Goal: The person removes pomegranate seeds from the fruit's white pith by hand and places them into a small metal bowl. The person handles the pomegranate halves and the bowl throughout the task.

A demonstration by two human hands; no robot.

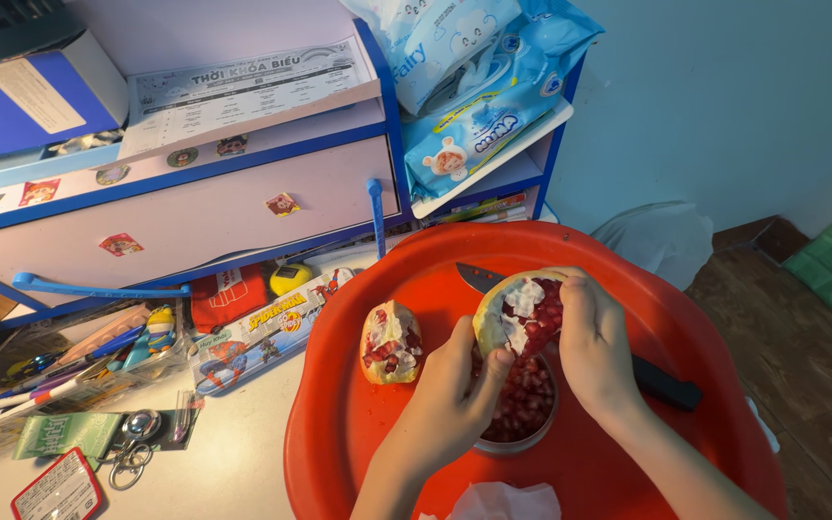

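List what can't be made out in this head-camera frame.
- Bowl: mostly hidden by both hands and the pomegranate piece they hold.
- Knife: blade middle covered by the fruit and right hand.
- Left hand: its fingers partly tucked behind the fruit.
- White tissue: cut off by the bottom edge.

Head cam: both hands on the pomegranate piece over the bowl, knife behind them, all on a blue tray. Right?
Not quite. The head view shows the tray is red, not blue. The rest holds: both hands, left and right, hold the pomegranate piece over the bowl, knife behind.
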